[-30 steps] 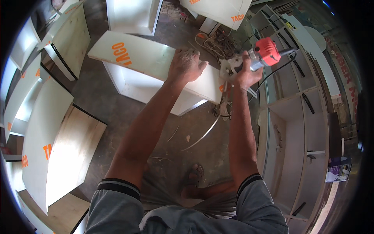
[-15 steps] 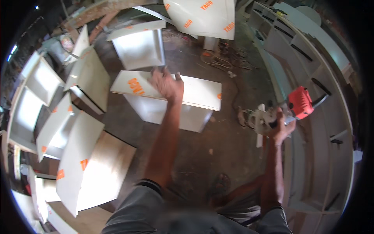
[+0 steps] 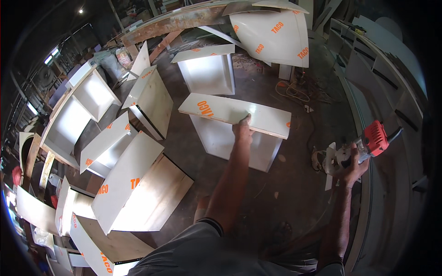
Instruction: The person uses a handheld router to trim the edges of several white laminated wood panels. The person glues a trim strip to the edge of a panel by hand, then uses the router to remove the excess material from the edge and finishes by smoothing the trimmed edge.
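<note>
In front of me a white drawer (image 3: 230,145) rests on the floor, its wide white front panel (image 3: 216,106) with orange print facing up. My left hand (image 3: 243,129) grips the near edge of this panel, thumb on top and the other fingers hidden underneath. Off to the right, my right hand (image 3: 353,169) is wrapped round a trim router (image 3: 376,139) with a red motor housing and a pale base. The router is held in the air, apart from the drawer, its cord end toward the right.
Several white drawers and panels stand at the left, among them a large drawer (image 3: 147,193). Another drawer (image 3: 207,73) lies beyond mine. A long white cabinet frame (image 3: 386,198) runs along the right. A loose cable (image 3: 292,92) lies on the floor near a draped white sheet (image 3: 271,39).
My left hand, raised and blurred over the panel before, has come down onto its near edge. The view has swung left. The router stays in my right hand.
</note>
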`<state>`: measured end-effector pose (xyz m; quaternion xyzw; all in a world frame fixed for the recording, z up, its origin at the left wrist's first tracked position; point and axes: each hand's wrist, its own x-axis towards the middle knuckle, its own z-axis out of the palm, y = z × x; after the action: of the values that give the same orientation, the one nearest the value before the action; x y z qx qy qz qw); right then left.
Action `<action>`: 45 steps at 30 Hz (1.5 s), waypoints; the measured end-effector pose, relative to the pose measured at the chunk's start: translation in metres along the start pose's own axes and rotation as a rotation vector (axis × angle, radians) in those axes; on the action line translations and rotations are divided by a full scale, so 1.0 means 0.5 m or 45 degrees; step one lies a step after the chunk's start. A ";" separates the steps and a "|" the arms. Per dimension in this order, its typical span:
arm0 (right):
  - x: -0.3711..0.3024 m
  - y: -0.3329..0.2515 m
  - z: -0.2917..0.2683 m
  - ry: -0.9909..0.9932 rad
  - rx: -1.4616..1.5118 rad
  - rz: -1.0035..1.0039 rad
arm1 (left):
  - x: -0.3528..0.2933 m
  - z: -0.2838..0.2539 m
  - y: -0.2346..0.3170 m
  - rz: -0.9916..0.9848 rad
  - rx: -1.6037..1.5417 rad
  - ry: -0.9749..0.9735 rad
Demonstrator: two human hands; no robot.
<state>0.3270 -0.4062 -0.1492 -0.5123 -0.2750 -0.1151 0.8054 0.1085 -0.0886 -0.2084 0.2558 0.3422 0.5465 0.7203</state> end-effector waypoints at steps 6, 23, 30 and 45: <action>0.007 -0.027 -0.021 0.055 0.020 0.069 | 0.010 -0.075 -0.003 -0.127 0.099 -0.342; -0.125 -0.076 0.095 -0.389 0.226 0.359 | 0.036 -0.118 0.119 -0.227 0.755 -0.743; -0.240 -0.105 0.173 -0.606 0.187 0.325 | 0.050 -0.191 0.141 0.230 1.130 -0.413; -0.352 -0.128 0.268 -0.697 0.039 0.154 | -0.026 -0.136 0.094 0.911 1.786 0.228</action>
<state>0.1089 -0.3326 -0.1558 -0.5276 -0.4529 0.0801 0.7142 0.0252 -0.0886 -0.2140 0.6996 0.5606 0.4200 0.1411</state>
